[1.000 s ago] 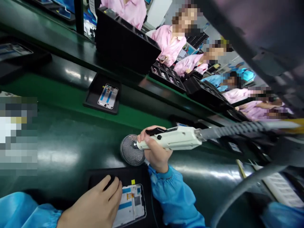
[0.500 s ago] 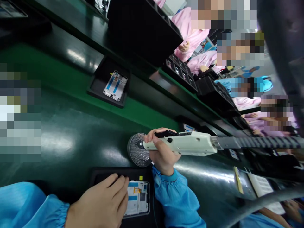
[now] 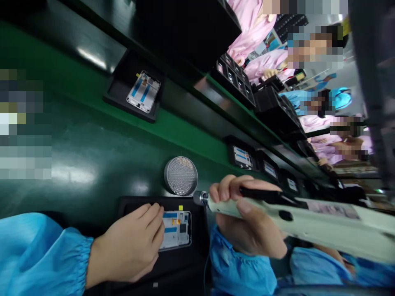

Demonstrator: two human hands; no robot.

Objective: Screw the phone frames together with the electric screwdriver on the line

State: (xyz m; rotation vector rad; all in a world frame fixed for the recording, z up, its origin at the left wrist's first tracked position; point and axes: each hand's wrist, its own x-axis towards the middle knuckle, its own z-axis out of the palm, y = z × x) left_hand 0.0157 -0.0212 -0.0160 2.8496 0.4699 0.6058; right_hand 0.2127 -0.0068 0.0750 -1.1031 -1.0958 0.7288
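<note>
In my right hand (image 3: 247, 213) is a pale green electric screwdriver (image 3: 296, 220), my fingers wrapped round its body and black lever. Its tip points left, over the right rear of a black tray (image 3: 132, 202), apart from the round dish (image 3: 181, 176) of small screws. Inside that tray lies a phone frame (image 3: 180, 232) with blue strips, an orange flex cable and a yellow tab. My left hand (image 3: 132, 238) lies palm down across the frame's left end, its fingers outstretched side by side and hiding that end. Whether a screw is on the tip is too small to tell.
Behind the dish, a green strip (image 3: 197, 133) carries black trays with phone frames, one tray (image 3: 149, 117) at upper left and several to the right. Black boxes (image 3: 185, 37) stand on the shelf above. Workers in pink and blue sit opposite; a blue sleeve (image 3: 321, 265) is at right.
My right hand has drawn the screwdriver tip out of the screw dish, rightward and nearer to me. My left hand stays on the phone frame. The whole view has shifted slightly.
</note>
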